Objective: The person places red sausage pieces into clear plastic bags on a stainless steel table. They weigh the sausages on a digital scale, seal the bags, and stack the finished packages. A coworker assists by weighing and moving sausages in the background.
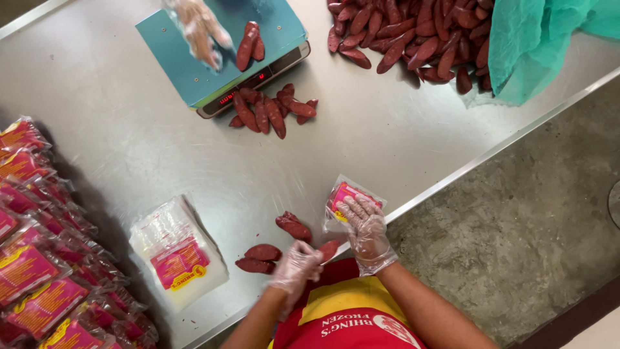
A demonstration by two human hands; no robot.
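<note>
From the head view I look straight down on a steel table. My right hand, in a clear glove, holds a small clear bag with a pink label just above the table's near edge; the fingers lie together over the bag's face and pinch it against the thumb underneath. My left hand, gloved too, is curled at the near edge, its fingertips bunched and closing on a dark red sausage that touches it. Three more loose sausages lie just beside that hand, toward the left.

Left of them sits a stack of empty bags, flat on the table. Further left, filled packs with pink and yellow labels pile along the edge of the view.

At the far side stands a teal scale with a red display. Another person's gloved hand rests on its platform, fingers loosely spread, next to two sausages on the scale. A small cluster lies on the table just in front of the scale. A big heap sits at the top right, touching a green sheet.
</note>
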